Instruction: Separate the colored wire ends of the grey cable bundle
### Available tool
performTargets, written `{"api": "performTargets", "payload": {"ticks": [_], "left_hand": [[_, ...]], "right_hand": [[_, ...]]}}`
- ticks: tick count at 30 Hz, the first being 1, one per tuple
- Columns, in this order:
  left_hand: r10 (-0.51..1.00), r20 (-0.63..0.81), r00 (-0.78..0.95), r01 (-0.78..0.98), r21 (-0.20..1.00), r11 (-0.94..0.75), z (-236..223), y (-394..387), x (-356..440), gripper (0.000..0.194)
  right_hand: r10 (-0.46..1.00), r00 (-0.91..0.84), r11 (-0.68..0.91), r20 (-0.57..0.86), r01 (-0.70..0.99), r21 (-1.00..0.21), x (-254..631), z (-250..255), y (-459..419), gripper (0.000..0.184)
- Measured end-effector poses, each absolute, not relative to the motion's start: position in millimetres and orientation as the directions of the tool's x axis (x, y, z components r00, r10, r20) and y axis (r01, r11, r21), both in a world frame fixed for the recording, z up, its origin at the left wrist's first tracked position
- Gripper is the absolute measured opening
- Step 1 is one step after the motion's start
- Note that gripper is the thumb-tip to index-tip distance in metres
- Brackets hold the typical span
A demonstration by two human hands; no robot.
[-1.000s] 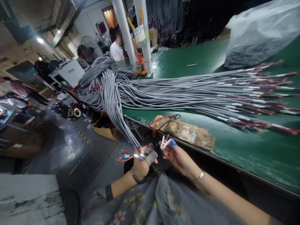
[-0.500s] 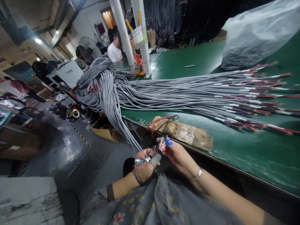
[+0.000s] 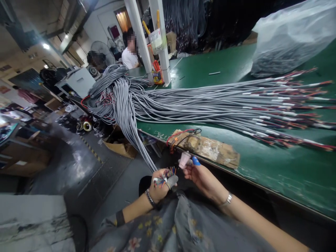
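My left hand is closed around the ends of several grey cables, with a grey cover on its thumb. Thin coloured wires fan out above its fingers, and more wires with white pieces lie across the hand. Just to the right, my right hand pinches a small pink piece, blurred, its kind unclear. The right thumb wears a blue cover. A narrow gap separates the two hands.
A thick bundle of grey cables with stripped ends runs across the green table. A wooden board with red and black leads lies at the near edge. Behind are a plastic bag, a white post and a seated person.
My right hand has moved slightly right, away from the wires, and the pink piece has turned. My left hand still grips the cable ends and has rotated a little.
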State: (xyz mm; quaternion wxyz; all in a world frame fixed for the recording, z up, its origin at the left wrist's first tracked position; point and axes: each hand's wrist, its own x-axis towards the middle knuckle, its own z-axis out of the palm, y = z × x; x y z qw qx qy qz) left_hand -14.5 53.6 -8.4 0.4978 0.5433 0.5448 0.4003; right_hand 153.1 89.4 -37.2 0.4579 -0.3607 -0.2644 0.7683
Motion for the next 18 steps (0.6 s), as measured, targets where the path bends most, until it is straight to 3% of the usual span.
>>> {"api": "performTargets", "payload": {"ticks": [5, 8, 13, 18], "left_hand": [[0.99, -0.103, 0.093, 0.029, 0.994, 0.101, -13, 61, -24, 0.042], [0.989, -0.119, 0.093, 0.022, 0.993, 0.117, -15, 60, -24, 0.038], [0.981, 0.06, 0.182, 0.275, 0.955, -0.109, -12, 52, -14, 0.039], [0.933, 0.173, 0.317, 0.516, 0.793, -0.322, -14, 50, -7, 0.038]], "right_hand": [[0.906, -0.289, -0.399, -0.308, -0.348, -0.848, 157, -40, 81, 0.051], [0.928, -0.295, -0.292, -0.226, -0.204, -0.934, 156, -35, 73, 0.047], [0.928, -0.363, 0.078, 0.081, -0.021, -0.997, 156, -24, 59, 0.024], [0.804, -0.467, 0.425, 0.369, 0.015, -0.905, 156, -16, 57, 0.016]]}}
